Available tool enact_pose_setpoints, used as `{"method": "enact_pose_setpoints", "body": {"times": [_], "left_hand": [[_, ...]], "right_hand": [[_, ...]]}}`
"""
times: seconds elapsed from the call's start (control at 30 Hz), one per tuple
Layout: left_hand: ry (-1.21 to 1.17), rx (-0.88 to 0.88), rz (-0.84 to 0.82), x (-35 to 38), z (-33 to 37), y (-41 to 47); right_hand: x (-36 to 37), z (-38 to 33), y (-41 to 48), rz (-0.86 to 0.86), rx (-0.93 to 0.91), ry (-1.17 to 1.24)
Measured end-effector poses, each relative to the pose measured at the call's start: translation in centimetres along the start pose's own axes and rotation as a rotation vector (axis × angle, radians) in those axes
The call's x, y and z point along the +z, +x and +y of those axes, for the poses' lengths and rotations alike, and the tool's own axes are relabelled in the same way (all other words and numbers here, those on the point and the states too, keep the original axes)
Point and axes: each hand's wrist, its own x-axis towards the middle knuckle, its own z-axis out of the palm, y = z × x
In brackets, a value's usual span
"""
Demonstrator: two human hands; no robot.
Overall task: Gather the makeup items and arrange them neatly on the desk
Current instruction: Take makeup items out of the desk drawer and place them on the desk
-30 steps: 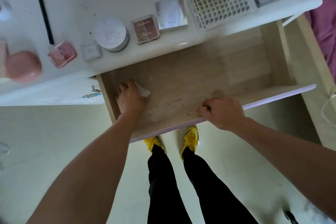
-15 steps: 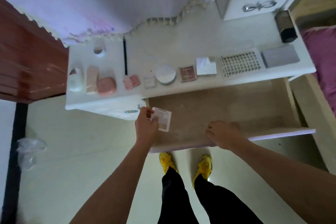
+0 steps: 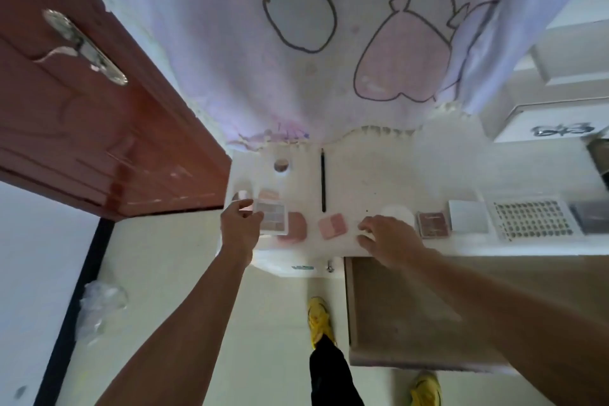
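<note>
The white desk (image 3: 379, 175) is seen from above, with the open drawer (image 3: 412, 306) below its near edge. The right hand (image 3: 390, 239) is held over that edge with curved fingers; whether anything is gripped cannot be told. The eyeshadow palette (image 3: 272, 217) is pinched at its left edge by the left hand (image 3: 240, 227) and held over the desk's left end, partly covering a pink compact (image 3: 293, 232). Its pans are faced upward. Its long axis appears aligned near-to-far, roughly parallel to the black pencil (image 3: 323, 181).
</note>
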Motion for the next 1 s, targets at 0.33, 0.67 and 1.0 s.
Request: {"method": "enact_pose_setpoints", "body": {"times": [0.33, 0.67, 1.0], "left_hand": [[-0.005, -0.091, -0.1, -0.8, 3.4, 16.4], [0.249, -0.047, -0.073, 1.6, 1.4, 23.3], [0.712, 0.168, -0.07, 2.6, 2.9, 19.3]], "right_hand": [[1.2, -5.0, 11.4, -0.004, 0.253, 0.038], [1.6, -5.5, 14.6, 0.028, 0.332, 0.057], [-0.4, -3.6, 12.5, 0.069, 0.364, 0.117]]}}
